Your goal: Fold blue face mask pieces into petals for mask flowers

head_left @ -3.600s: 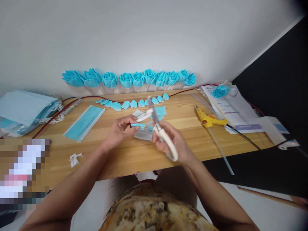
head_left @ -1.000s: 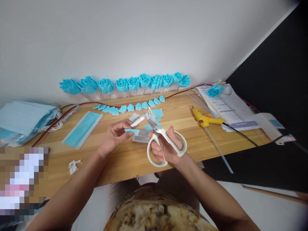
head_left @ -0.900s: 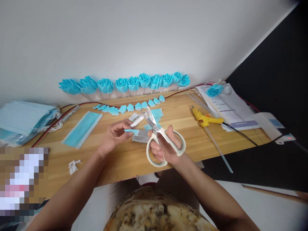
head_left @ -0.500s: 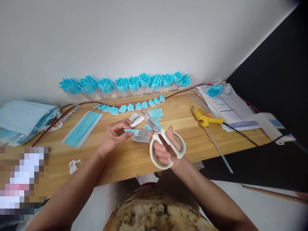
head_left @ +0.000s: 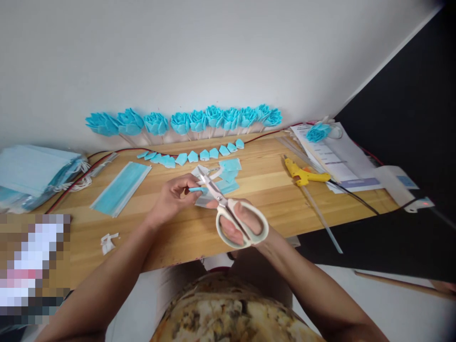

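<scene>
The pale wall (head_left: 199, 61) rises behind everything, and along its foot runs the wooden table (head_left: 171, 237) where the person sits working. At the table's left end I can see a loose stack of pale blue masks (head_left: 35, 166), white cords trailing from it; at the right end lie printed papers (head_left: 351, 149). Between them 10 blue flowers (head_left: 214, 116) on thin sticks lean against the wall, with 1 more flower (head_left: 318, 133) lying on the papers. A flat blue mask (head_left: 121, 187) rests on the wood near the left forearm. The left hand (head_left: 174, 192) is up over the middle of the table, and the right hand (head_left: 248, 217) is just beside it, its fingers wrapped in the loops of white-handled scissors (head_left: 224, 203). Their 2 blades look nearly together, angled toward the left hand's fingertips. Well apart to the right sits a yellow glue gun (head_left: 306, 177), a clear stick jutting toward the table edge. Cut blue sheets (head_left: 230, 165) lie beyond the scissors, below a curved row of small petals (head_left: 193, 156). Smallest of all are the white scraps (head_left: 108, 243) near the left forearm and the blue piece (head_left: 196, 189), pinched between the left thumb and fingers just beside the blades; whether steel touches it, I can't tell.
</scene>
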{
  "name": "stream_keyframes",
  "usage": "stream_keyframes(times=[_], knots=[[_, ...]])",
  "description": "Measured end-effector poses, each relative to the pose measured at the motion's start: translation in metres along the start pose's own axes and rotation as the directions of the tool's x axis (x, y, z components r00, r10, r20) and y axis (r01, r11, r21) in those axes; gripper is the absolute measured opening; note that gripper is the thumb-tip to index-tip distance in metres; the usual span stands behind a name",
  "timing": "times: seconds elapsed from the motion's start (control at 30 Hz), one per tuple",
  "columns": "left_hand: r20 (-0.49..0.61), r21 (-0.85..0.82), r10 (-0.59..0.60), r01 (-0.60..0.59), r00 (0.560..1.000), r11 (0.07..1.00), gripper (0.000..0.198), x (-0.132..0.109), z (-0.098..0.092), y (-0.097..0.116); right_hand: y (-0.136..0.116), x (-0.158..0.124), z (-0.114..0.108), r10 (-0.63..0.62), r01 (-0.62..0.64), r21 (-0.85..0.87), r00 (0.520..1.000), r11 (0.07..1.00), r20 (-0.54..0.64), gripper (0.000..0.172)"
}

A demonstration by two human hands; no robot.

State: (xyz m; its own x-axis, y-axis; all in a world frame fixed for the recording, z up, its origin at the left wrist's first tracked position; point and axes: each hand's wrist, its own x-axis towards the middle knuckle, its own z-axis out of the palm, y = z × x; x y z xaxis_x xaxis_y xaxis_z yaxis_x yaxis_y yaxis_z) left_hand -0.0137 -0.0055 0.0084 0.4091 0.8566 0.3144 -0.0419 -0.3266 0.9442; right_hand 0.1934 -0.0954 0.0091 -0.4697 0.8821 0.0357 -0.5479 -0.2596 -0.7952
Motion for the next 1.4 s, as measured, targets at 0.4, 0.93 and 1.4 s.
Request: stream_keyframes(times=[0.4,0.93,1.4], knots=[[-0.172,-0.115,-0.033,0.013,0.985,0.993,0.026,0.005,0.001,0.004,-0.056,-0.045,-0.064,0.023,-0.157,-0.182,0.814,0.971,-0.58,0.053],[-0.115,-0.208,-0.08,0.055,0.99,0.977,0.024,0.003,0.002,0.001,-0.069,-0.043,-0.093,0.227,-0.504,-0.385,0.787,0.773,-0.574,0.052],[0.152,-0.47,-0.245,0.288,0.958,0.834,0.029,0.001,0.0,0.001,-0.124,-0.006,-0.059,-0.124,-0.274,-0.961,0.956,-0.035,-0.267,0.033]])
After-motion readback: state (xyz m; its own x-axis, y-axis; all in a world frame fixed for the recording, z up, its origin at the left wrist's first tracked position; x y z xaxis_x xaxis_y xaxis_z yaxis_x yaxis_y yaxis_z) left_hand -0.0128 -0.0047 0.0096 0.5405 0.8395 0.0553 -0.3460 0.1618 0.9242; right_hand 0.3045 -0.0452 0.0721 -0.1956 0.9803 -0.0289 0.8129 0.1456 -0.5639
